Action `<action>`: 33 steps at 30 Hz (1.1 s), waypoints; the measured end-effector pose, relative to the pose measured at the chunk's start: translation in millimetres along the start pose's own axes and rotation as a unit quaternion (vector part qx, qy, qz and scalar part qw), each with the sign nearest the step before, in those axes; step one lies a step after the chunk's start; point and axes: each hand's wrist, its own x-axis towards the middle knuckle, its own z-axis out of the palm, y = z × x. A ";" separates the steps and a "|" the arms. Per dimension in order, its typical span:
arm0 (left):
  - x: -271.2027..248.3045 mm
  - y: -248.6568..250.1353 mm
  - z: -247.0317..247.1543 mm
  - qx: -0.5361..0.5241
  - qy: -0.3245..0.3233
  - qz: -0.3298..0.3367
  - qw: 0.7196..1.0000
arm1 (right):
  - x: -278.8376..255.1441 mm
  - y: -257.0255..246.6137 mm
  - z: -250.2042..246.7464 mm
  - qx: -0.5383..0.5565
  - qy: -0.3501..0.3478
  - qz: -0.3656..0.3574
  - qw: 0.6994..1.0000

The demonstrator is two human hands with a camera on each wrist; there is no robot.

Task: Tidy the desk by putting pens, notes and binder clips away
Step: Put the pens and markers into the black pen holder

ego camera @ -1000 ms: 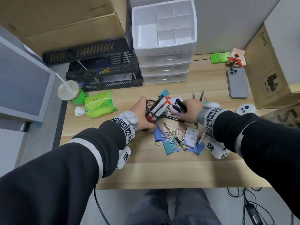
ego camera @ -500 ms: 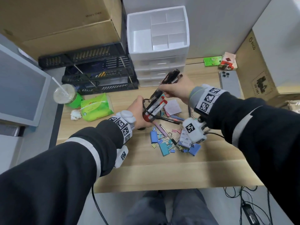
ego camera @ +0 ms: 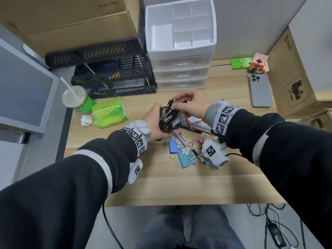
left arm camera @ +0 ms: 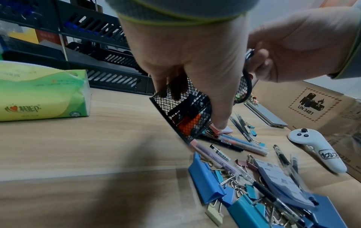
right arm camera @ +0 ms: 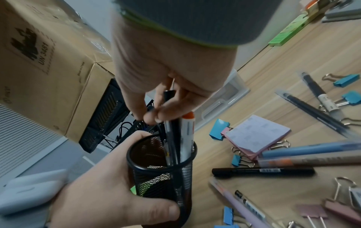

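My left hand (ego camera: 154,120) grips a black mesh pen cup (ego camera: 168,121), tilted a little above the desk. A white marker with an orange cap (right arm camera: 187,135) stands in the cup (right arm camera: 162,174). My right hand (ego camera: 177,103) pinches a bunch of black pens (right arm camera: 171,138) by their tops; their lower ends sit inside the cup. Loose pens (ego camera: 195,128) lie on the desk just right of the cup. A pile of blue and pink binder clips (ego camera: 181,156) lies in front of it. A sticky-note pad (right arm camera: 255,134) lies among the pens.
A white drawer unit (ego camera: 179,72) with an open divided top stands behind the hands, with black stacked trays (ego camera: 111,74) to its left. A tissue pack (ego camera: 109,112) and a drink cup (ego camera: 75,97) sit on the left. A phone (ego camera: 259,90) and a cardboard box (ego camera: 294,78) are on the right.
My right hand picked a bunch of pens off the desk, lifted them high, and has now lowered them into the cup. My left hand kept hold of the cup.
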 end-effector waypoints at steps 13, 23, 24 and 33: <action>-11.9 -29.7 -3.8 0.018 0.014 -0.019 1.000 | 0.6 89.5 -0.9 -0.408 -0.115 0.172 0.889; -20.5 -58.5 -10.5 0.033 0.020 -0.036 0.999 | 14.3 115.3 23.2 -0.529 -0.140 0.146 0.824; -20.7 -59.6 -11.8 0.033 0.023 -0.036 0.999 | 15.4 111.7 23.9 -0.521 -0.124 0.143 0.833; -21.2 -72.6 -18.4 0.032 0.033 -0.036 0.998 | 37.0 103.8 52.9 -0.447 -0.017 0.033 0.894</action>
